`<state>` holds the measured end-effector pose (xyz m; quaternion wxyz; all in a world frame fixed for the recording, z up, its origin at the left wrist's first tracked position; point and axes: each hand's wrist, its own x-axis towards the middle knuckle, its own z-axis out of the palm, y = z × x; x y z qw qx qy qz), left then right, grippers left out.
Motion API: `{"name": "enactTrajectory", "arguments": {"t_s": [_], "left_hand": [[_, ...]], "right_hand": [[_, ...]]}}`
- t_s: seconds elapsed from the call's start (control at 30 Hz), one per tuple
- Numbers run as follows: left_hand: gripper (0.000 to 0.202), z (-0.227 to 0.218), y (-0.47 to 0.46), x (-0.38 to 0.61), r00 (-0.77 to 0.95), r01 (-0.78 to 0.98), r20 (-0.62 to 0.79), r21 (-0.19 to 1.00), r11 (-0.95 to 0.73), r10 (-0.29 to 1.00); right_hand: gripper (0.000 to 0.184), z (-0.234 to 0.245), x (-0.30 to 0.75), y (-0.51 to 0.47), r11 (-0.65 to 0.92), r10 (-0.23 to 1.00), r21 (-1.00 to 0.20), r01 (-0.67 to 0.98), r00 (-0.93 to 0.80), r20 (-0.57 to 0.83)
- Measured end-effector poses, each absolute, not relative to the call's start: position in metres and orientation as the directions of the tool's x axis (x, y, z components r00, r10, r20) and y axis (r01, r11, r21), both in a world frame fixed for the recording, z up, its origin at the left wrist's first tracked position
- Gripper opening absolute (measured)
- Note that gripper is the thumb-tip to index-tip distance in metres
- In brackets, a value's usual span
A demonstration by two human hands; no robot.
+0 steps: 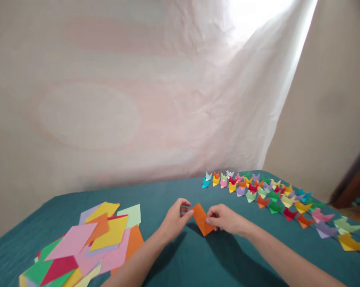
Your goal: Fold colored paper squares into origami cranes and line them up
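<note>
An orange piece of folded paper (201,219) is held up at a slant just over the dark green tablecloth, in the middle of the head view. My right hand (223,219) pinches its right edge between thumb and fingers. At its upper left side is my left hand (178,217), fingers curved and thumb apart from them. The left thumb tip comes close to the paper's edge; whether it touches I cannot tell. Both forearms reach in from the bottom of the view and cast shadows on the cloth.
A loose heap of coloured paper sheets (75,241) lies to the left. Several rows of small folded paper birds (262,202) stand along the right side of the table (168,191). Behind the table hangs a pale wrinkled cloth (168,99).
</note>
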<state>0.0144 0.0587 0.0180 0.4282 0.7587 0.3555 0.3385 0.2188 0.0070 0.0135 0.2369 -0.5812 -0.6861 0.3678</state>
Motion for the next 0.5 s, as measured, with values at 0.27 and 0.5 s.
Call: {"name": "enactTrajectory", "arguments": {"t_s": [0.27,0.5], "left_hand": [[0.026,-0.006,0.042,0.029,0.512,0.014,0.265,0.948,-0.317,0.817],[0.021,-0.002,0.038,0.027,0.507,0.107,0.335,0.890,-0.444,0.794]], "right_hand": [[0.033,-0.008,0.206,-0.015,0.017,0.998,-0.988,0.152,-0.061,0.008],[0.029,-0.011,0.207,-0.019,0.105,0.992,-0.972,0.210,-0.096,0.086]]}}
